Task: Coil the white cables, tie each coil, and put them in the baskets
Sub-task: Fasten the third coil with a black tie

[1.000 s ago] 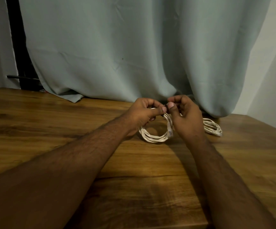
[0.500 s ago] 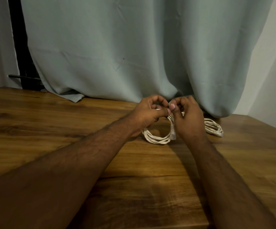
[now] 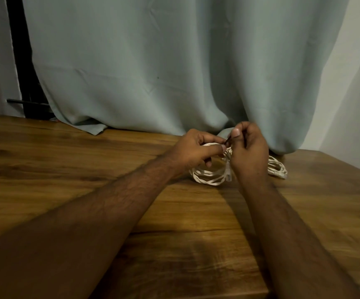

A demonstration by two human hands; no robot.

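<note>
Coiled white cable point(image 3: 209, 176) lies flat on the wooden table point(image 3: 88, 169), at the far side of the top just near of the curtain hem, its loops forming a rough ring with a plug end point(image 3: 228, 172) hanging down along its right side. Both hands meet directly above the ring's far-right edge, so the spot that matters sits right under the fingertips, not off to either side. A thin dark tie point(image 3: 228, 140) runs as a short slanted strand between the two hands, its long axis tilted up toward the right. The left hand point(image 3: 196, 149) is curled, thumb and forefinger pinching the lower end of that strand, its remaining fingers tucked over the ring. The right hand point(image 3: 248, 147) is likewise curled, thumb and forefinger clamped on the upper end. Neither hand is nearer: they touch or nearly touch at the tie. Whether the tie already passes round the bundle is hidden by the fingers, so the tying step looks under way but unfinished. A second coil point(image 3: 277, 167) rests on the table just to the right, partly behind the right wrist. No basket is in view. The grey-green curtain point(image 3: 174, 72) hangs behind, touching the tabletop.

Compared with half a second ago, the right hand has risen slightly and drawn the strand up, so the dark tie now shows between the pinches; the coil has stayed where it was
</note>
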